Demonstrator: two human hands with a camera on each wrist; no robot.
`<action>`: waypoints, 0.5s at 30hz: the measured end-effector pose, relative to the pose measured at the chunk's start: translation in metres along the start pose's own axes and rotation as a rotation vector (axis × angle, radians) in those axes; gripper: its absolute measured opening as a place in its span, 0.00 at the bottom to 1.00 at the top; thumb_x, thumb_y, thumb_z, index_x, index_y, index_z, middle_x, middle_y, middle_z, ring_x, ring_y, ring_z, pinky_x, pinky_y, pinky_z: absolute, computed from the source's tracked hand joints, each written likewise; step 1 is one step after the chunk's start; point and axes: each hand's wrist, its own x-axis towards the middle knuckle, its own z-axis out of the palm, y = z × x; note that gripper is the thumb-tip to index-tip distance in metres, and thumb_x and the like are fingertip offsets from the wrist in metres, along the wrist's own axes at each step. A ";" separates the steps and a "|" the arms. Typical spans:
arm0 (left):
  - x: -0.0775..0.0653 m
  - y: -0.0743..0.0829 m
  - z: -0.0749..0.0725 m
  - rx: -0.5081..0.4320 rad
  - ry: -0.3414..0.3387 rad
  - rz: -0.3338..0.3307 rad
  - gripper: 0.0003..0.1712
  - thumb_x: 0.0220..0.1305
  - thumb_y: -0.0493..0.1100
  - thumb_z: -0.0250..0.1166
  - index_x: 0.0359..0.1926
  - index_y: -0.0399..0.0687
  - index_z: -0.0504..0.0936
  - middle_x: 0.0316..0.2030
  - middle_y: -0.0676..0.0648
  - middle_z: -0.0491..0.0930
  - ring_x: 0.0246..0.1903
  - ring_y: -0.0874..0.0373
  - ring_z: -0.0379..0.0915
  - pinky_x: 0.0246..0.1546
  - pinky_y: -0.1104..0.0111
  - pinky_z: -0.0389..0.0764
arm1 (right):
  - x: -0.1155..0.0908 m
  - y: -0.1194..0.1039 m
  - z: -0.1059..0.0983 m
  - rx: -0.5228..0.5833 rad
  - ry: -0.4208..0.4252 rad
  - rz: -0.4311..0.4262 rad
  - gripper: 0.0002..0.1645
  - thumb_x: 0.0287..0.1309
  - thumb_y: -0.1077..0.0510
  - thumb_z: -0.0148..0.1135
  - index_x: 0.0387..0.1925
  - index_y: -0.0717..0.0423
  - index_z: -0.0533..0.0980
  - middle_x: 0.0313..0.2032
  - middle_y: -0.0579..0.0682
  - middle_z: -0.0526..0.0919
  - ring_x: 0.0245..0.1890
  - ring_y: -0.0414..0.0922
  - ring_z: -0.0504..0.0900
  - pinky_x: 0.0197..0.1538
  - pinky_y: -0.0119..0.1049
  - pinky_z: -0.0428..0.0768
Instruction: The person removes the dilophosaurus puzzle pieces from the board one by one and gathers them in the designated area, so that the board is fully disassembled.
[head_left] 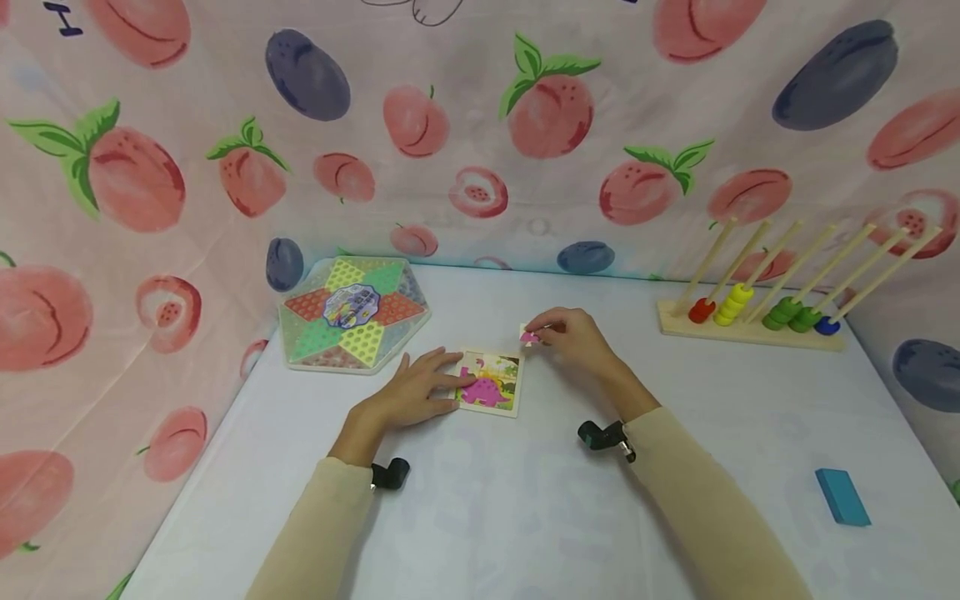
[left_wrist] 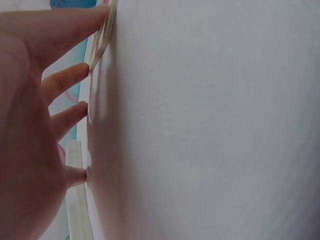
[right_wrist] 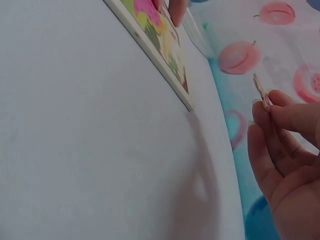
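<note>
In the head view a small square wooden jigsaw puzzle (head_left: 498,393) with a pink dinosaur picture lies flat at the middle of the table. My left hand (head_left: 408,392) rests on its left side with fingers spread, one fingertip on the picture; the left wrist view shows the thumb at the puzzle's edge (left_wrist: 106,40). Just past the far right corner, my right hand (head_left: 576,337) pinches a small puzzle piece (head_left: 528,337), pink and white, between thumb and fingers. Seen from the right wrist, this thin piece (right_wrist: 260,91) is held edge-on, up off the table.
At the back left lies a hexagonal Chinese checkers board (head_left: 352,312) with coloured triangles. A wooden peg stacker (head_left: 750,333) with several upright rods and coloured beads stands at the back right. Toward the right edge is a blue block (head_left: 843,497). Fruit-print cloth (head_left: 480,83) hangs behind the table.
</note>
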 end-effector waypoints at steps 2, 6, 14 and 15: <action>0.001 0.001 0.001 -0.005 0.021 -0.007 0.25 0.70 0.56 0.64 0.67 0.68 0.78 0.78 0.48 0.61 0.82 0.42 0.43 0.75 0.27 0.34 | -0.002 0.002 -0.007 0.009 0.007 -0.004 0.12 0.69 0.64 0.59 0.47 0.60 0.86 0.52 0.58 0.86 0.45 0.47 0.85 0.46 0.30 0.85; 0.003 0.001 0.002 -0.001 0.054 -0.016 0.25 0.68 0.56 0.66 0.65 0.68 0.80 0.77 0.48 0.63 0.82 0.42 0.44 0.73 0.26 0.35 | -0.005 0.005 -0.019 0.000 0.021 0.011 0.12 0.66 0.60 0.63 0.47 0.60 0.86 0.52 0.58 0.86 0.44 0.47 0.85 0.44 0.28 0.84; 0.005 0.002 0.006 0.039 0.013 -0.018 0.26 0.70 0.56 0.64 0.68 0.73 0.76 0.79 0.48 0.58 0.82 0.41 0.42 0.73 0.25 0.34 | -0.012 0.013 -0.025 -0.032 0.040 0.034 0.17 0.60 0.55 0.72 0.49 0.58 0.86 0.51 0.58 0.88 0.48 0.51 0.85 0.44 0.24 0.80; 0.005 0.002 0.006 0.043 0.006 -0.021 0.26 0.71 0.56 0.63 0.68 0.74 0.75 0.79 0.48 0.57 0.82 0.41 0.41 0.73 0.25 0.33 | -0.013 0.014 -0.026 -0.030 0.039 0.040 0.17 0.60 0.55 0.72 0.49 0.58 0.86 0.52 0.58 0.88 0.48 0.51 0.85 0.44 0.24 0.81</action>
